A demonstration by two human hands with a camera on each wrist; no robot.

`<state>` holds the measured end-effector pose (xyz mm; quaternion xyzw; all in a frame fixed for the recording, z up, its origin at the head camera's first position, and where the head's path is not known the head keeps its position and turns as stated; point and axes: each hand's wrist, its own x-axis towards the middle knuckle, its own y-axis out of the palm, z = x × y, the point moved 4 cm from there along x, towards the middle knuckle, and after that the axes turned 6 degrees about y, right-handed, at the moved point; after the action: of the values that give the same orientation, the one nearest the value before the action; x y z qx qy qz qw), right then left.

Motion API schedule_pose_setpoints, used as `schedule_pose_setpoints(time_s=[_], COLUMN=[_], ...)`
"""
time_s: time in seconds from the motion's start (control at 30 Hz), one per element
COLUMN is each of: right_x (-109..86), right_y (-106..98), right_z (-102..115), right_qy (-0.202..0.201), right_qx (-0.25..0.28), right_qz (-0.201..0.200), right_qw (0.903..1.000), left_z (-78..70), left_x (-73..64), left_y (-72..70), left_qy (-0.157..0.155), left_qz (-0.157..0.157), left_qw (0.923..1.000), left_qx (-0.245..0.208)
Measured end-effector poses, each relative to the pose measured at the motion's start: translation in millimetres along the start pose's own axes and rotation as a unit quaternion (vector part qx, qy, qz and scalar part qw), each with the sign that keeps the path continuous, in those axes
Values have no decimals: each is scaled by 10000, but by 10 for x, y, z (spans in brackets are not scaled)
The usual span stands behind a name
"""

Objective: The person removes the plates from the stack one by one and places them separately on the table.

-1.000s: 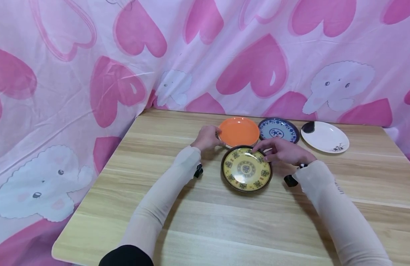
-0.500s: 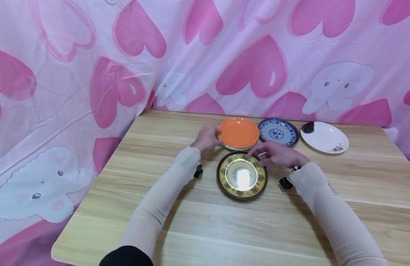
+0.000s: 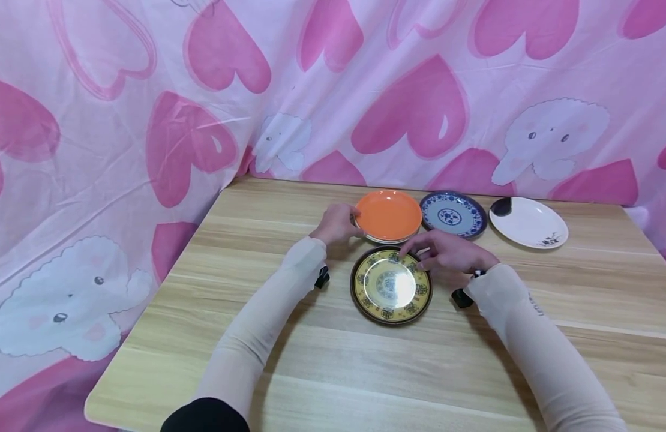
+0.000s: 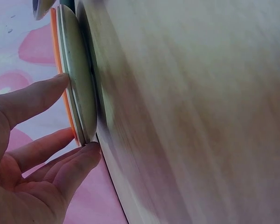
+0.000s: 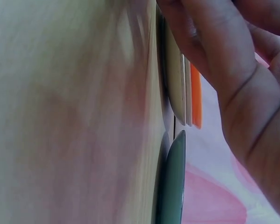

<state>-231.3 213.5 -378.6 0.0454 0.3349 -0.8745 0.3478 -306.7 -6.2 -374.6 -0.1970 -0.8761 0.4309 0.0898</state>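
Pink heart-print cloth [image 3: 322, 96], wooden table [image 3: 344, 366]

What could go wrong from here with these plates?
The left hand grips the stack at one side only, so its orange top plate might slide. The yellow plate, touched by the right hand, sits close to the stack; the two could knock. The blue patterned plate beside the stack might get nudged too.

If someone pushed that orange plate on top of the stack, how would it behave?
The orange plate would probably stay stiff, as its rim looks firm and even. It would likely slide rather than roll, since it lies flat on paler plates. Its glossy shine hints that fingers might slip.
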Motion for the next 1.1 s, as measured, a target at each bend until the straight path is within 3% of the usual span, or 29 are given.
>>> schedule_pose_setpoints(time_s=[0.67,1.1], right_x=[18,37], right_y=[32,46], right_z=[-21,-20], right_qy=[127,223], right_qx=[69,-373], right_qz=[-122,-303], right_qw=[9998,9986], left_z=[-5,-14], left_x=[2,1], left_y=[6,13], left_qy=[-25,38], left_qz=[59,44], left_qw=[10000,10000], left_qx=[-29,18])
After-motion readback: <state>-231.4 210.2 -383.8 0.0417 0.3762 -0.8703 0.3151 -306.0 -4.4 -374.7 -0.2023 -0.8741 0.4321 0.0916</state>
